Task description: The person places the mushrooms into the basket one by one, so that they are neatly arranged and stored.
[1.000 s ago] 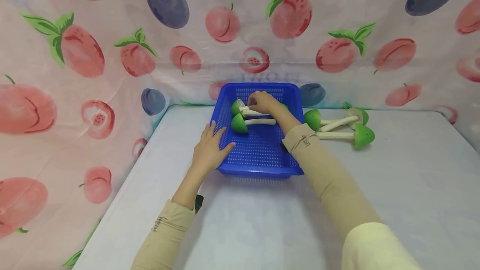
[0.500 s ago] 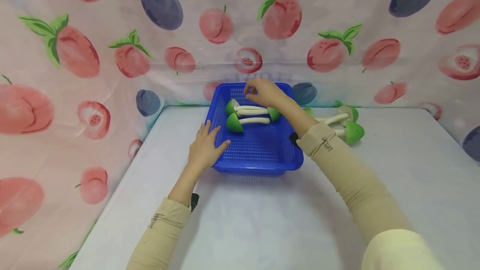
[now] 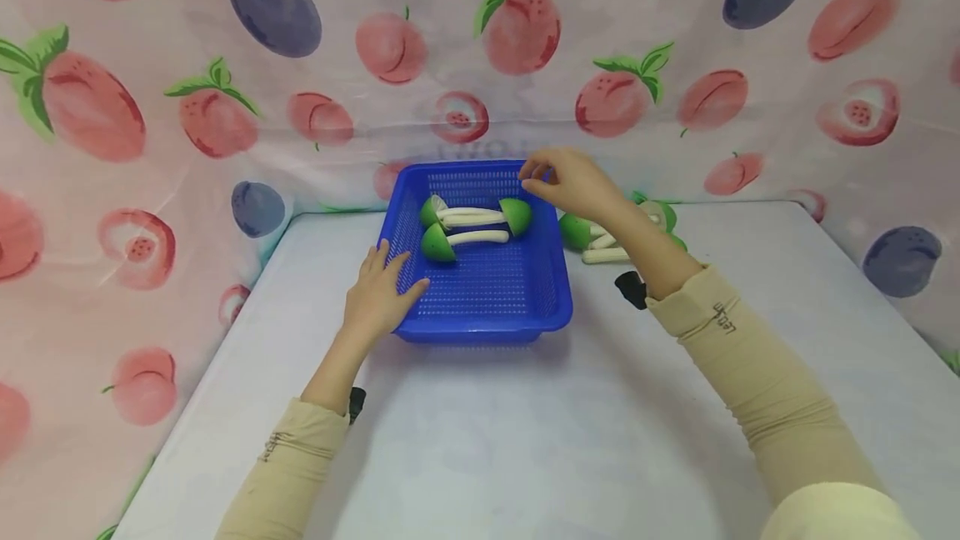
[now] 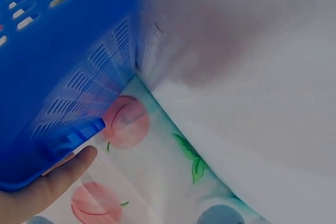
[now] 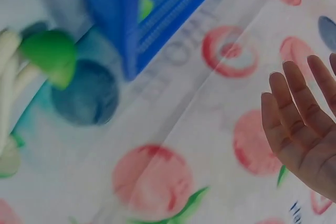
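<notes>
A blue perforated plastic basket holds three green-capped mushrooms with white stems, toy-like in look: one with its cap at the front left, one facing right, and one showing its pale underside. My left hand rests on the basket's left rim with fingers spread; one finger lies along the rim in the left wrist view. Over the back right corner hovers my right hand, fingers loosely bent and holding nothing. Its palm and relaxed fingers show in the right wrist view.
Several more green mushrooms lie in a pile to the right of the basket, partly hidden by my right forearm. A fruit-printed cloth rises behind the white table and along its left side.
My right hand has risen out of the basket and moved right, leaving the mushrooms lying inside. The left hand stays at the rim. The head view has turned slightly right.
</notes>
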### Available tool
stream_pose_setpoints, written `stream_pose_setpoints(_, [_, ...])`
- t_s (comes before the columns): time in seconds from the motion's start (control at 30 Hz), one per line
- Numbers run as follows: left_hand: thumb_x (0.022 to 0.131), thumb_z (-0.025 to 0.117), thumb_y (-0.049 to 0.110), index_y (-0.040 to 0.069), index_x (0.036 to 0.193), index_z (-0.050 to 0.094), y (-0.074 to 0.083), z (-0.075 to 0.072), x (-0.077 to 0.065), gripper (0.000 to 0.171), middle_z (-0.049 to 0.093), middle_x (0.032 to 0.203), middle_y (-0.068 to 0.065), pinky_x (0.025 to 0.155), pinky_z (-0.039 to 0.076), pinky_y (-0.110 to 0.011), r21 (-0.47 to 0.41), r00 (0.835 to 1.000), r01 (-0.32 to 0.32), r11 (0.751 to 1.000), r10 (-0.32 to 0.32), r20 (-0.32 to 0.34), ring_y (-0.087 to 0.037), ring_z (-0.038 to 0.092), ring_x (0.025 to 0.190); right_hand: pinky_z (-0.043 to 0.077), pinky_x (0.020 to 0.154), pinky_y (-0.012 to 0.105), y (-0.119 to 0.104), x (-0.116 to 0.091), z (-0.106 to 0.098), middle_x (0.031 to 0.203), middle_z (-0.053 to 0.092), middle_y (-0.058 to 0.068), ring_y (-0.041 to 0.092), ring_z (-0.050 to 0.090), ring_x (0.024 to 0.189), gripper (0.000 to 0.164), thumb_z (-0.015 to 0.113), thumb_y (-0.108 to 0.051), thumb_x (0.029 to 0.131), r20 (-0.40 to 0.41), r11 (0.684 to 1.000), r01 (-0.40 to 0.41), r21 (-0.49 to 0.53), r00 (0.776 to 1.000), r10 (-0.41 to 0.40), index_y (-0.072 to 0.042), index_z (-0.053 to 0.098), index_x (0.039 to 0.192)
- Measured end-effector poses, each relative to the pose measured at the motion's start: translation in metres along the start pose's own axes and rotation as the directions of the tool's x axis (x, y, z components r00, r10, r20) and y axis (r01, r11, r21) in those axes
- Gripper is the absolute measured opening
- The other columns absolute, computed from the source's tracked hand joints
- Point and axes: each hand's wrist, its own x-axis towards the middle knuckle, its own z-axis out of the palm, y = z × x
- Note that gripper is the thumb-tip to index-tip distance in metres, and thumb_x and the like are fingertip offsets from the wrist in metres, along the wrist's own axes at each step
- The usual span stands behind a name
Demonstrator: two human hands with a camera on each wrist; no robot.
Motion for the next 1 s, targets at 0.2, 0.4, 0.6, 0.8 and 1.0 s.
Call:
stream_pose_setpoints(0.2, [0.094, 0.048, 0.048, 0.009, 0.145, 0.036, -0.008, -0.006, -0.002, 0.066, 0.011, 0.157, -0.021, 0.101, 0.029, -0.069, 0.015, 1.000, 0.002, 1.000, -0.002, 0.001, -0.039, 0.005, 0.146, 0.048, 0.086, 0.046, 0.031, -0.019, -0.006, 0.104, 0.064, 0.023, 0.034, 0.059, 0.093, 0.022, 0.055, -0.012, 0.094, -0.020, 0.999, -0.031, -0.017, 0.999, 0.031, 0.004, 0.063, 0.106])
stream_pose_setpoints(0.4, [0.094, 0.048, 0.048, 0.010, 0.146, 0.035, -0.012, -0.002, -0.004, 0.066, 0.010, 0.157, -0.021, 0.100, 0.029, -0.070, 0.014, 1.000, 0.010, 1.000, -0.011, 0.012, -0.039, 0.005, 0.146, 0.048, 0.087, 0.050, 0.067, -0.042, -0.008, 0.106, 0.062, 0.028, 0.040, 0.060, 0.094, 0.023, 0.054, -0.010, 0.093, 0.008, 0.997, -0.068, -0.038, 0.998, 0.068, 0.007, 0.061, 0.106])
stream_pose_setpoints(0.6, [0.094, 0.048, 0.048, 0.009, 0.145, 0.036, -0.008, 0.003, -0.006, 0.065, 0.011, 0.157, -0.021, 0.099, 0.030, -0.071, 0.005, 1.000, -0.001, 1.000, 0.001, 0.012, -0.040, 0.006, 0.145, 0.043, 0.092, 0.059, 0.110, -0.066, -0.008, 0.117, 0.055, 0.034, 0.047, 0.053, 0.106, 0.033, 0.054, -0.016, 0.094, 0.073, 0.980, -0.180, -0.082, 0.980, 0.186, 0.008, 0.056, 0.116])
stream_pose_setpoints(0.8, [0.093, 0.049, 0.047, 0.008, 0.144, 0.037, -0.002, 0.003, -0.003, 0.065, 0.011, 0.157, -0.021, 0.099, 0.031, -0.069, 0.001, 1.000, -0.022, 1.000, 0.022, 0.001, -0.039, 0.007, 0.146, 0.037, 0.093, 0.064, 0.145, -0.079, -0.013, 0.123, 0.049, 0.039, 0.053, 0.046, 0.114, 0.038, 0.055, -0.015, 0.093, 0.106, 0.959, -0.248, -0.136, 0.959, 0.263, 0.009, 0.051, 0.123])
stream_pose_setpoints(1.0, [0.093, 0.049, 0.047, 0.008, 0.144, 0.037, 0.000, 0.001, 0.000, 0.065, 0.011, 0.157, -0.022, 0.098, 0.031, -0.070, 0.015, 1.000, -0.015, 1.000, 0.015, -0.005, -0.040, 0.006, 0.145, 0.034, 0.098, 0.064, 0.165, -0.079, -0.015, 0.127, 0.045, 0.038, 0.054, 0.042, 0.118, 0.044, 0.057, -0.017, 0.092, 0.087, 0.954, -0.265, -0.140, 0.956, 0.279, 0.011, 0.048, 0.125])
